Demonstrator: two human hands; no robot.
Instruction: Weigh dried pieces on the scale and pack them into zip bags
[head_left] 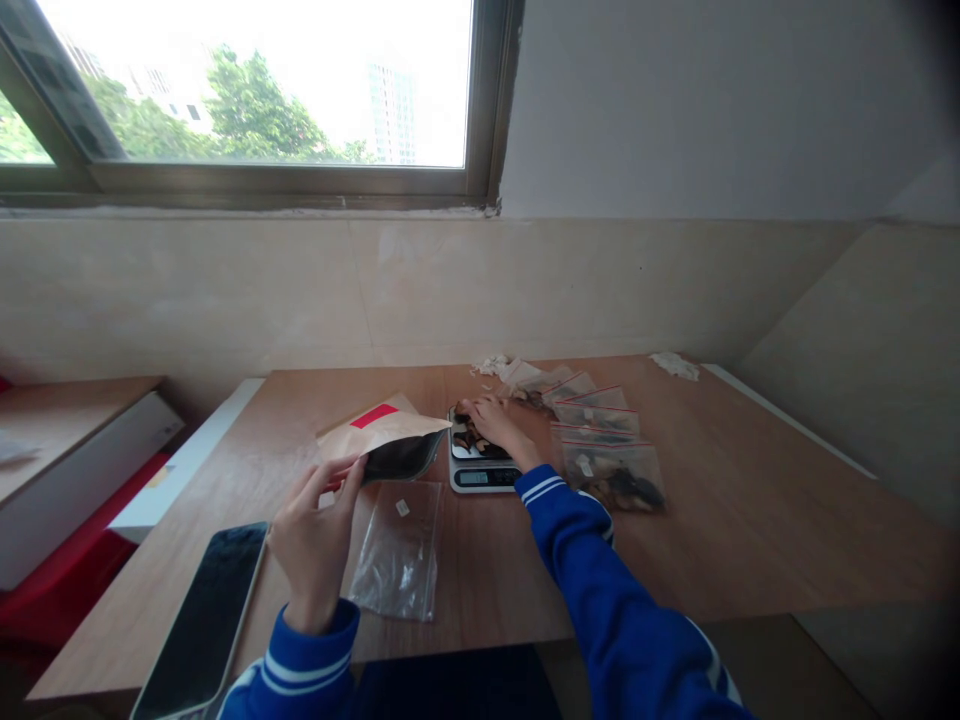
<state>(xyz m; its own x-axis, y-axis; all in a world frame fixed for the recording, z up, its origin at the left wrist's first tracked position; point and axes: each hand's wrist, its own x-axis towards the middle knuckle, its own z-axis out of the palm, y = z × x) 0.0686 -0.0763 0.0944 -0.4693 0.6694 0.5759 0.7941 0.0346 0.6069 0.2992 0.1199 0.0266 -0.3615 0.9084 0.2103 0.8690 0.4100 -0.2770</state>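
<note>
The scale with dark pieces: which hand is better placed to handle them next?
Probably the right hand: it reaches the dark pieces on the scale; the left hand holds an open pouch.

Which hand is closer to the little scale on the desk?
Right. The right hand is over the scale, fingertips at the dark pieces there; the left hand is off to its left, gripping a pouch.
</note>
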